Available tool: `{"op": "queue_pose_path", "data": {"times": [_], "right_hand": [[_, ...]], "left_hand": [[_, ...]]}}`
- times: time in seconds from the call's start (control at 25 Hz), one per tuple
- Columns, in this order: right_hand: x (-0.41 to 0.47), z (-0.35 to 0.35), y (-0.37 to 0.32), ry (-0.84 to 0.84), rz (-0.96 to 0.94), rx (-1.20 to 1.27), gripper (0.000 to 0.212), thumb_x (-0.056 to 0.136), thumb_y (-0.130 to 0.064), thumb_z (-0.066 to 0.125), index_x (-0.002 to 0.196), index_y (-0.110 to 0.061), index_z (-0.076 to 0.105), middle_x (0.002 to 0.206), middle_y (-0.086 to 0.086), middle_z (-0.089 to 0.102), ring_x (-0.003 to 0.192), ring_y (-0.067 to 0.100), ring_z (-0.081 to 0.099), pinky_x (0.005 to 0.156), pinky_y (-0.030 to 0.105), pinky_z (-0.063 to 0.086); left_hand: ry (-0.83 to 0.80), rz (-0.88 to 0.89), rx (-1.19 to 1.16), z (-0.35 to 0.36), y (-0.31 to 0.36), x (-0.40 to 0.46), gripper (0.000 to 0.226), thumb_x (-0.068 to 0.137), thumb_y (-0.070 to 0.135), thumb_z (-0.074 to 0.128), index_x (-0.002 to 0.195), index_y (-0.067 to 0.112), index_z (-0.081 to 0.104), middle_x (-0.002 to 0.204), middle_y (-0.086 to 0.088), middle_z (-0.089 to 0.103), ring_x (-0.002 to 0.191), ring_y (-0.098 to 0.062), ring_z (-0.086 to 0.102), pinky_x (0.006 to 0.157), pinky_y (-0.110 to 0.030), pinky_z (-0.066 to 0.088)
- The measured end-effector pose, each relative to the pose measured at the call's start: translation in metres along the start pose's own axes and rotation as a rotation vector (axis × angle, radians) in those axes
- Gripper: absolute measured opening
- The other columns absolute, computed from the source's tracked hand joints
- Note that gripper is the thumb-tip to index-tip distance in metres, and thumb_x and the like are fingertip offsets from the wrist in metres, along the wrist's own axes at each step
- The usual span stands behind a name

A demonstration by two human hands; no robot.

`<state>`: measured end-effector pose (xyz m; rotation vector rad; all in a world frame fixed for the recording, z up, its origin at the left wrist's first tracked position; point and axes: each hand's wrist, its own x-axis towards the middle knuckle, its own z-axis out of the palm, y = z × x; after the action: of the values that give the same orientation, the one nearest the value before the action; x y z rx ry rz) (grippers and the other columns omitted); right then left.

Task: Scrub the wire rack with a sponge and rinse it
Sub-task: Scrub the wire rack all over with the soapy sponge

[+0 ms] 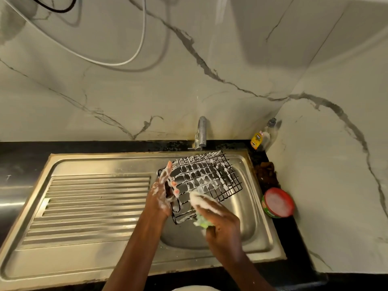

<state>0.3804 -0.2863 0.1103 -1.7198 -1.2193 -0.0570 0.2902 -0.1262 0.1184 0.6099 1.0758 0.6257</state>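
Note:
A black wire rack [206,175], covered in white foam, is held tilted over the basin of the steel sink [247,208]. My left hand [162,194] grips the rack's left edge, its fingers curled through the wires. My right hand [218,219] holds a foamy green sponge [202,221] against the rack's near edge. Both hands are soapy.
A chrome tap [201,131] stands behind the basin, a thin trickle falling from it. The ribbed drainboard [92,206] lies to the left. A dish soap bottle [262,137] and a red-rimmed tub of soap paste [278,203] sit on the black counter at right.

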Motion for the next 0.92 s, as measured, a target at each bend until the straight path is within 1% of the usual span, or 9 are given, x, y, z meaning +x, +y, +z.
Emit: {"op": "queue_pose_path", "data": {"times": [0.08,0.12,0.28,0.36,0.44,0.6,0.72,0.8,0.92], "right_hand": [[0.011,-0.005,0.021,0.057,0.144,-0.069,0.048,0.075,-0.001,0.054,0.116,-0.023,0.064,0.105,0.006,0.076,0.079,0.011,0.074,0.062,0.022,0.060],[0.015,-0.005,0.028,0.090,0.225,-0.112,0.050,0.074,0.005,0.058,0.116,-0.020,0.065,0.100,0.007,0.077,0.072,0.012,0.073,0.058,0.026,0.061],[-0.008,0.007,0.005,0.014,0.007,-0.099,0.045,0.068,0.006,0.068,0.108,-0.013,0.075,0.105,0.008,0.076,0.090,0.018,0.072,0.069,0.031,0.063],[0.007,-0.005,0.016,0.027,0.018,-0.176,0.048,0.066,0.008,0.069,0.108,-0.014,0.074,0.101,0.007,0.076,0.086,0.020,0.073,0.067,0.029,0.062],[0.020,-0.011,0.018,0.098,0.179,-0.157,0.056,0.068,0.010,0.067,0.118,-0.017,0.067,0.101,0.000,0.075,0.082,0.019,0.073,0.064,0.026,0.061],[-0.011,0.003,-0.001,-0.059,-0.039,-0.070,0.045,0.074,-0.001,0.067,0.114,-0.019,0.074,0.111,0.002,0.071,0.092,0.017,0.067,0.072,0.019,0.057],[0.018,-0.008,0.022,0.077,0.233,-0.184,0.051,0.072,0.012,0.065,0.112,-0.020,0.071,0.101,0.008,0.074,0.084,0.020,0.070,0.070,0.009,0.050],[0.009,-0.002,0.016,0.055,0.252,-0.150,0.055,0.069,0.019,0.071,0.110,-0.017,0.074,0.101,0.007,0.073,0.082,0.017,0.069,0.066,0.007,0.051],[-0.005,0.000,-0.001,-0.023,0.111,-0.065,0.047,0.076,0.010,0.069,0.113,-0.018,0.074,0.104,-0.001,0.069,0.083,0.015,0.068,0.060,0.015,0.055]], "left_hand": [[-0.022,-0.034,-0.034,0.003,0.004,0.005,0.033,0.085,0.040,0.068,0.116,0.028,0.067,0.048,0.007,0.058,0.032,-0.003,0.050,0.031,-0.017,0.041],[-0.015,-0.049,-0.040,0.008,0.009,0.003,0.033,0.084,0.039,0.069,0.115,0.027,0.068,0.047,0.007,0.057,0.031,-0.003,0.047,0.031,-0.017,0.039],[0.004,-0.030,-0.040,0.000,0.000,0.007,0.044,0.106,0.028,0.051,0.145,0.007,0.050,0.046,0.013,0.063,0.038,0.001,0.058,0.039,-0.014,0.048],[-0.033,-0.039,-0.066,0.001,0.001,0.005,0.036,0.103,0.029,0.055,0.136,0.014,0.058,0.046,0.009,0.061,0.034,-0.001,0.054,0.035,-0.015,0.044],[-0.062,-0.050,-0.079,0.003,0.005,0.009,0.024,0.102,0.028,0.056,0.124,0.023,0.064,0.046,0.007,0.058,0.031,-0.002,0.049,0.032,-0.015,0.041],[-0.031,-0.023,-0.069,0.000,0.003,0.012,0.023,0.104,0.029,0.055,0.126,0.031,0.061,0.062,0.004,0.059,0.037,-0.003,0.053,0.044,-0.022,0.048],[0.006,-0.039,-0.066,0.002,0.003,0.006,0.018,0.101,0.033,0.058,0.114,0.027,0.068,0.059,0.005,0.058,0.041,-0.004,0.049,0.034,-0.017,0.041],[-0.012,-0.034,-0.083,0.001,0.006,0.007,0.021,0.103,0.031,0.055,0.120,0.023,0.064,0.055,0.003,0.061,0.036,-0.003,0.054,0.033,-0.016,0.043],[-0.040,0.000,-0.106,0.007,0.011,0.007,0.041,0.091,0.036,0.065,0.128,0.018,0.064,0.078,-0.015,0.066,0.033,-0.004,0.052,0.030,-0.019,0.041]]}}
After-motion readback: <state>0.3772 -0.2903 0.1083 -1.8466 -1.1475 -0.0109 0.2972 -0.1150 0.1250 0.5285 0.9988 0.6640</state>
